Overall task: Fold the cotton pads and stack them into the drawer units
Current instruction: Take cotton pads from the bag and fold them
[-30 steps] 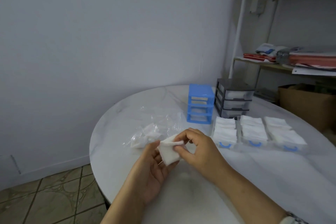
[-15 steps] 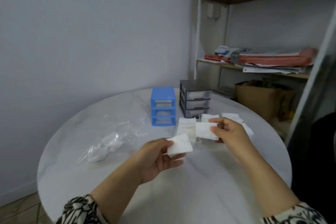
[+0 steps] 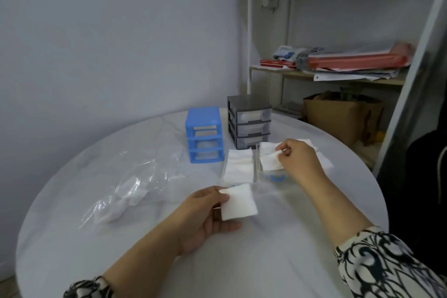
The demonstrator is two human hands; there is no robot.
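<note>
Round table (image 3: pixel 266 261); each hand pinches a pad; no legible writing.

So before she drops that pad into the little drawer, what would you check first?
1. Right hand pinches a cotton pad: ok.
2. That pad is over the middle pulled-out drawer: ok.
3. Left hand holds a second pad ready: ok.
4. Second pad folded: cannot tell.
5. Blue drawer unit has empty slots for the drawers: ok.
6. Room left in the middle drawer: cannot tell.
</note>
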